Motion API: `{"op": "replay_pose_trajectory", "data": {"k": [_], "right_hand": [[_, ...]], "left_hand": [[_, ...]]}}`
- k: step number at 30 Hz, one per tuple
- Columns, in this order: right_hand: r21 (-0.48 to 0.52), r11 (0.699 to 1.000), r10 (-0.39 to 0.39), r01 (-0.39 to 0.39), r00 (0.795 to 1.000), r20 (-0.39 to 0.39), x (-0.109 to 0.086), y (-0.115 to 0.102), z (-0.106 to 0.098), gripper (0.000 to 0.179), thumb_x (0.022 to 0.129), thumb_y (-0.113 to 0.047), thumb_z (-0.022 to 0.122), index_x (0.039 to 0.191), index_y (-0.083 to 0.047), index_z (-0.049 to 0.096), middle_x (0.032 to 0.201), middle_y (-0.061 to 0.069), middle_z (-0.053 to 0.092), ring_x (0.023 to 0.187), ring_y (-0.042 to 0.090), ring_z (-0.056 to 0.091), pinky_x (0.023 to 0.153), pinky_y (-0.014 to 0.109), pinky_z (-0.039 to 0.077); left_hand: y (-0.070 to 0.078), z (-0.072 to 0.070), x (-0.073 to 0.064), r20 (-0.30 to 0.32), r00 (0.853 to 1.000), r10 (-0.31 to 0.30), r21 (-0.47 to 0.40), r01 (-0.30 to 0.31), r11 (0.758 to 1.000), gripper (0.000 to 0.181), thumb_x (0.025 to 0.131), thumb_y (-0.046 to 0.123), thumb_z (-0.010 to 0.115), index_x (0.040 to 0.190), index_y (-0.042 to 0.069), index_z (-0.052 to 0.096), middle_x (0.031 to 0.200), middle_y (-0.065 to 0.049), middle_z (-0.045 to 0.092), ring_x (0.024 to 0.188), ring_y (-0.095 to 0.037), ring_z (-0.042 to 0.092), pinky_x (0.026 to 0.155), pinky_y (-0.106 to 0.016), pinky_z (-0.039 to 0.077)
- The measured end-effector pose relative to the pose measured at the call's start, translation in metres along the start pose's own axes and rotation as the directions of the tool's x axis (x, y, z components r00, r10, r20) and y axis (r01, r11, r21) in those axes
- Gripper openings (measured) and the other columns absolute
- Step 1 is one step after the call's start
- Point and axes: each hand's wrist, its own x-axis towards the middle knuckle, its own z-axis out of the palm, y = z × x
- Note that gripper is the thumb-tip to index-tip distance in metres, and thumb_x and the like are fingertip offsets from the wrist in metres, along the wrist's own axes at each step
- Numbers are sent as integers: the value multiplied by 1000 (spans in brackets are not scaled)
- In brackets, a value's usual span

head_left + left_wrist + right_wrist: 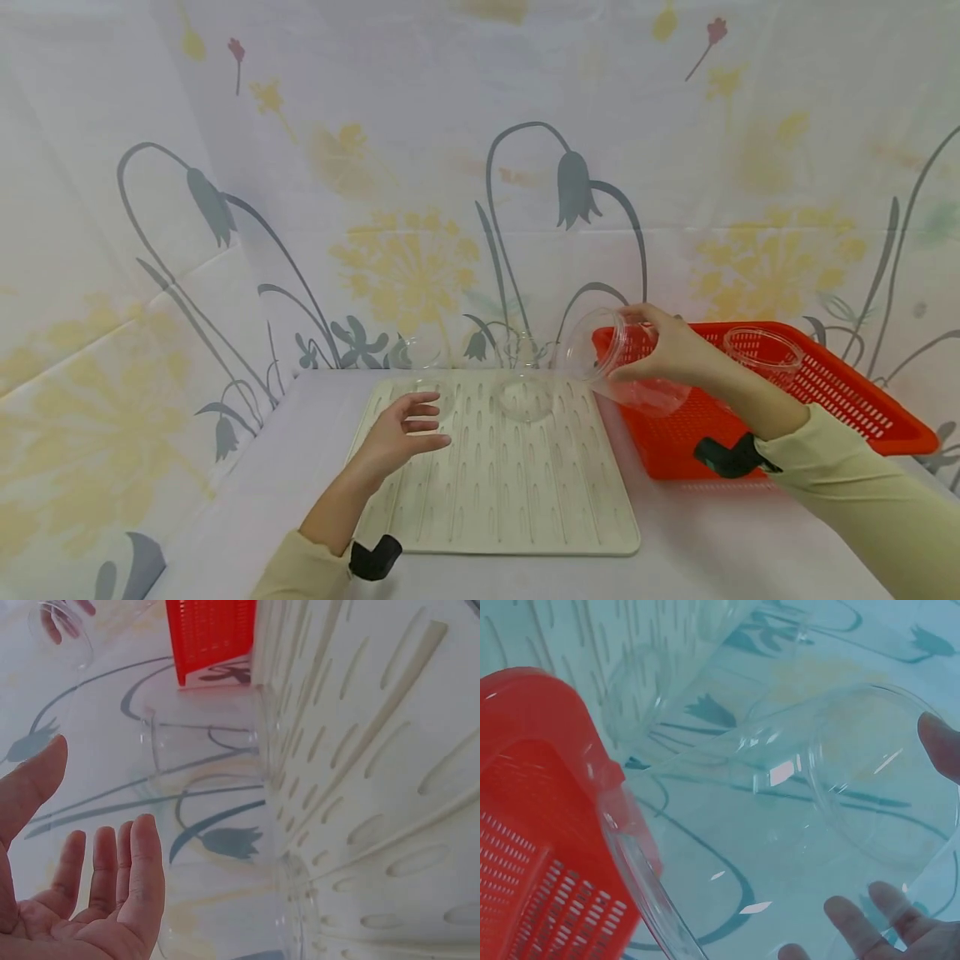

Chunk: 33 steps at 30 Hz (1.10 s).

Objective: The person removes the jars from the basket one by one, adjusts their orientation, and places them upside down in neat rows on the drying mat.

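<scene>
My right hand (667,346) grips a clear jar (588,350), tilted on its side over the left edge of the red basket (877,408). In the right wrist view the thumb and fingers hold the jar (735,840) around its narrower end, with its wide end beside the basket. My left hand (405,433) is raised over the cream ridged mat (495,508), fingers spread and holding nothing. Close beyond it, a clear jar (429,387) stands on the mat's back left. A second clear jar (525,396) stands at the mat's back middle.
Inside the basket is another clear container (765,350), its round rim showing. The mat and basket lie side by side on a white tablecloth (712,542). A flower-printed sheet (450,167) hangs behind and to the left.
</scene>
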Motion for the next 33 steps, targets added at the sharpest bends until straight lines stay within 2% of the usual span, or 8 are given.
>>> {"op": "replay_pose_trajectory", "data": {"k": [10,18,33], "right_hand": [[30,1000,-8,8,1000,5,4,-10,10,88,67,-28,84,136,-5,35,130,23,43,107,40,48,78,42,52],[-34,998,-48,49,999,19,6,-18,21,86,68,-30,83,137,-7,37,134,22,42,119,45,37,87,59,42],[-51,994,-94,95,995,17,9,-28,38,85,67,-26,83,136,-6,40,134,18,43,117,39,41,85,58,44]], "left_hand": [[7,17,10,44,999,15,-20,-14,1000,63,77,10,76,133,11,48,123,-13,52,110,-30,54,86,-46,47],[12,28,15,103,994,23,-49,-18,999,69,76,13,77,137,13,43,130,-15,48,116,-32,50,87,-46,46],[21,46,20,169,984,52,-99,-36,994,75,77,14,77,141,15,38,134,-13,44,120,-31,47,91,-47,43]]}}
